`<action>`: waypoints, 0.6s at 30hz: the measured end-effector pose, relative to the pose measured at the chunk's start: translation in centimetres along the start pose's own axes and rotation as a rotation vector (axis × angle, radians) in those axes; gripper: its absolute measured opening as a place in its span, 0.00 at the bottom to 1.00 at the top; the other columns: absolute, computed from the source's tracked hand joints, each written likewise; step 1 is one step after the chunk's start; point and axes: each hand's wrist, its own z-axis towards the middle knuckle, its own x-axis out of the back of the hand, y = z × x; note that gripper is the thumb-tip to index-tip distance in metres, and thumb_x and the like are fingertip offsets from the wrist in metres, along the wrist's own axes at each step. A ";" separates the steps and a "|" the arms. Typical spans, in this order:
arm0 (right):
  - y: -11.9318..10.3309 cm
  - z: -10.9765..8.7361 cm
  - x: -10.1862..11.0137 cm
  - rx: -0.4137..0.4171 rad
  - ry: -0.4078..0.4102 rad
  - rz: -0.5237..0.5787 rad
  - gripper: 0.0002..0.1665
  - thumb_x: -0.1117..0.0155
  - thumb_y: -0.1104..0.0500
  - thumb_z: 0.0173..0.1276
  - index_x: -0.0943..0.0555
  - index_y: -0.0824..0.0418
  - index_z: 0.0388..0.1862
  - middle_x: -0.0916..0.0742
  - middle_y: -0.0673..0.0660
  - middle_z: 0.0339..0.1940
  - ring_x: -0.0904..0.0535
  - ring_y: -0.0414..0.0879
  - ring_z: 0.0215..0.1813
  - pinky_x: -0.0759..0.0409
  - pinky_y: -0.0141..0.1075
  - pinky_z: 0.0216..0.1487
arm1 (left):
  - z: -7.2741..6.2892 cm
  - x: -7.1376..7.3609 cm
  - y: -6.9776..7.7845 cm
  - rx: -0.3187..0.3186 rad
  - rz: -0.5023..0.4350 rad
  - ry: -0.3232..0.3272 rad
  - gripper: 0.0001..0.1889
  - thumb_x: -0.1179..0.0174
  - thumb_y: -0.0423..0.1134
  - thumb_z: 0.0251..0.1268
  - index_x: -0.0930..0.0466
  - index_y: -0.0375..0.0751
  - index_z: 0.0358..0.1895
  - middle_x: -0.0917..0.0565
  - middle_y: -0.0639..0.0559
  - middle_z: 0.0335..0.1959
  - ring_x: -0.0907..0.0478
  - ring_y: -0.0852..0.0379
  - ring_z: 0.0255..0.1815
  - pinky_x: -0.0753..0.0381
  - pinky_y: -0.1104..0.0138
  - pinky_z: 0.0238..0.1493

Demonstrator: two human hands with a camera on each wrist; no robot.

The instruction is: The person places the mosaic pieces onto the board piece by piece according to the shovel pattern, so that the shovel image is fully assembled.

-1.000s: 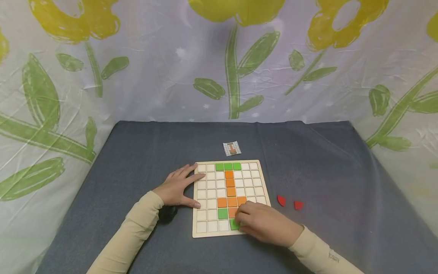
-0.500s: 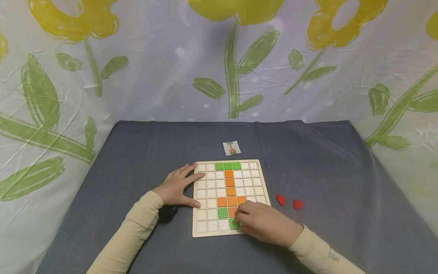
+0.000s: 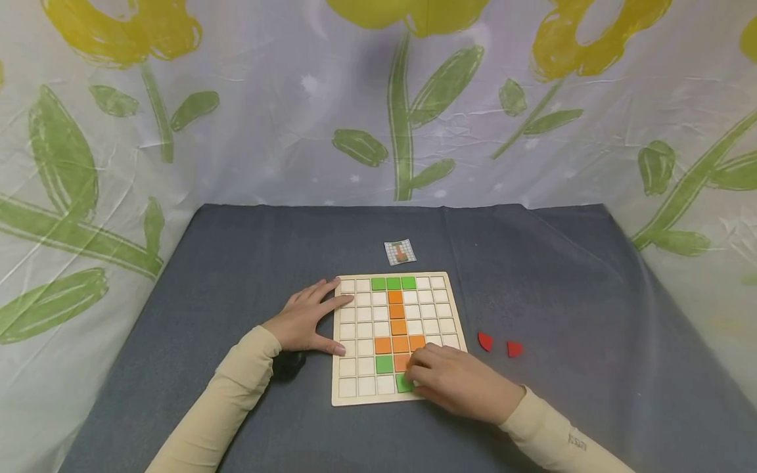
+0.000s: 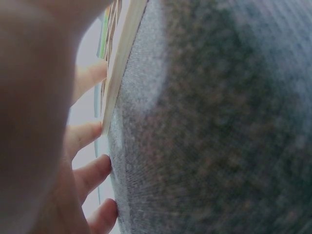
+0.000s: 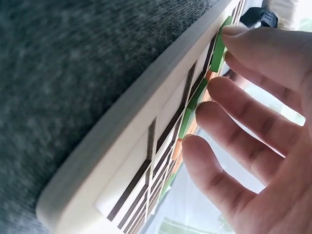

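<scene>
A square wooden grid board point(image 3: 359, 402) lies on the cloth, with green and orange tiles in some of its cells. My left hand point(image 3: 300, 320) is spread along the board's left side, fingertips and thumb at the rim. Over the lower right part, my right hand point(image 3: 458, 381) pinches a green tile point(image 5: 221, 48) between thumb and index finger at the bottom row. That tile sits slightly proud of its cell in the right wrist view. Beside the hand another green tile point(image 5: 192, 108) lies in the board; in the head view the hand covers the cells there.
Two red pieces point(image 3: 485, 341) lie on the dark cloth to the right of the board. Behind the board is a small printed card point(image 3: 400, 251) with a grid pattern. A flowered curtain point(image 3: 266, 131) rises behind the table.
The head view has tilted slightly, so everything sits a little higher in it. Both hands keep their places on the board, the right one still at the green tile.
</scene>
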 end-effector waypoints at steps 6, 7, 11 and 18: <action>0.0 0.2 -0.3 0.019 0.025 -0.020 0.10 0.28 0.55 0.59 0.20 0.47 0.38 0.21 0.42 0.38 0.26 0.37 0.38 0.25 0.29 0.43 | 0.1 -0.1 0.0 0.004 -0.009 0.000 0.52 0.32 0.69 0.42 0.40 0.54 0.74 0.52 0.43 0.78 0.55 0.37 0.76 0.50 0.38 0.68; 0.0 0.2 -0.3 0.021 0.024 -0.025 0.10 0.28 0.55 0.59 0.20 0.47 0.38 0.21 0.42 0.38 0.26 0.37 0.38 0.25 0.29 0.42 | 0.1 -0.1 0.0 0.003 -0.008 0.002 0.52 0.32 0.69 0.42 0.40 0.54 0.74 0.51 0.43 0.77 0.55 0.37 0.76 0.50 0.37 0.68; 0.1 0.1 -0.3 0.007 0.017 -0.031 0.10 0.28 0.54 0.59 0.19 0.47 0.38 0.21 0.42 0.38 0.26 0.37 0.38 0.25 0.29 0.42 | 0.1 -0.2 -0.1 0.003 -0.003 -0.002 0.52 0.33 0.70 0.42 0.41 0.55 0.74 0.52 0.44 0.78 0.55 0.37 0.76 0.50 0.37 0.68; 1.7 -0.9 1.0 -0.051 0.056 -0.062 0.09 0.29 0.58 0.59 0.19 0.50 0.38 0.21 0.45 0.36 0.26 0.38 0.38 0.23 0.30 0.40 | 0.1 -0.1 0.0 0.011 -0.009 -0.005 0.52 0.33 0.70 0.42 0.41 0.55 0.74 0.52 0.44 0.78 0.56 0.38 0.77 0.50 0.38 0.68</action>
